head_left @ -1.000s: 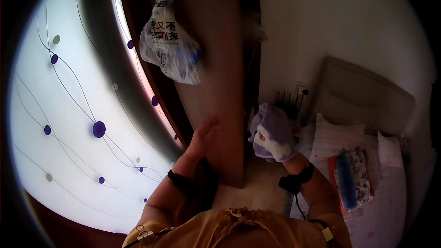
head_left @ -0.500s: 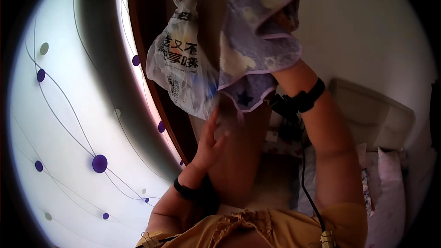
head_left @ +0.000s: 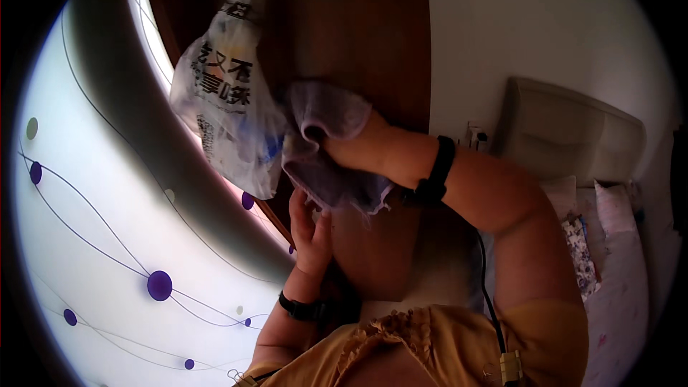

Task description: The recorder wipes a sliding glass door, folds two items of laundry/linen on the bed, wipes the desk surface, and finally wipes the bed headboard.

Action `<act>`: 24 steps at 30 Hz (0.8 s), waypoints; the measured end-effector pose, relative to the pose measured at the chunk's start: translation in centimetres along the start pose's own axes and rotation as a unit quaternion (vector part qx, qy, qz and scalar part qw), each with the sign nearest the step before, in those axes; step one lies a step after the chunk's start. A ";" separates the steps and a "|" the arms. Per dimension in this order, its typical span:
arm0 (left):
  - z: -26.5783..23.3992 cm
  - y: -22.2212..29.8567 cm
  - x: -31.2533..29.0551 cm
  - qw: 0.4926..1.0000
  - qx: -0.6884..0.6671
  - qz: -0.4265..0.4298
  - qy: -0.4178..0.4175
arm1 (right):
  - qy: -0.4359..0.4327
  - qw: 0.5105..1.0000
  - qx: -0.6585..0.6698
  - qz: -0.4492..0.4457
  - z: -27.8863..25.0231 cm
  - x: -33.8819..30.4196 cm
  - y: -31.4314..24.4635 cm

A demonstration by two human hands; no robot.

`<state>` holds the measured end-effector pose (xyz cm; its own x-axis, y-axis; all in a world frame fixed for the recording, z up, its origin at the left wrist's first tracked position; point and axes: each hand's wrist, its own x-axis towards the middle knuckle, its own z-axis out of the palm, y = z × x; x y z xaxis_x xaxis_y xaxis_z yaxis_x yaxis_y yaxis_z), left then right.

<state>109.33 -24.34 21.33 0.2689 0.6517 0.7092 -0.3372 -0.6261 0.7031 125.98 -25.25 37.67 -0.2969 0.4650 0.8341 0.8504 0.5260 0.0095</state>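
My right hand (head_left: 344,145) grips a soft lilac cloth (head_left: 326,150) and presses it against the side of a tall brown wooden cabinet (head_left: 358,36). The cloth bunches around my fingers and hangs down below them. My left hand (head_left: 309,233) is raised just under the cloth, fingers up and slightly apart, resting flat on the cabinet's side. A white plastic bag (head_left: 226,111) with dark print hangs from the cabinet's top, touching the cloth's left edge. Both wrists wear black bands.
A bright curtain (head_left: 107,229) with purple dots and thin curved lines fills the left. On the right stands a bed with a beige headboard (head_left: 573,129), white pillows (head_left: 609,208) and a flowered item (head_left: 580,258). A wall socket (head_left: 474,135) sits beside the headboard.
My right hand carried the cloth from low near the bed up high, then down onto the cabinet's side beside the bag. My left hand stayed on the cabinet.
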 end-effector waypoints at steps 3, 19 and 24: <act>-0.2 0.4 -1.4 0.998 0.020 -0.066 -0.001 | -0.102 0.979 0.136 0.108 2.7 -5.8 -1.1; 6.3 -5.8 -11.3 0.776 0.127 -0.357 -0.505 | -0.446 0.823 0.224 0.273 1.9 -42.2 2.4; 14.8 -13.0 -18.3 0.765 0.064 -0.375 -0.520 | -0.259 0.714 0.274 0.590 -2.5 -48.0 2.4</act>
<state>122.18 -34.44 -0.02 0.9383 0.1960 -0.2850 0.3362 -0.3240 0.8843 143.36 -48.09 -0.97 0.2449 0.9407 -0.2346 0.3858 -0.3165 -0.8666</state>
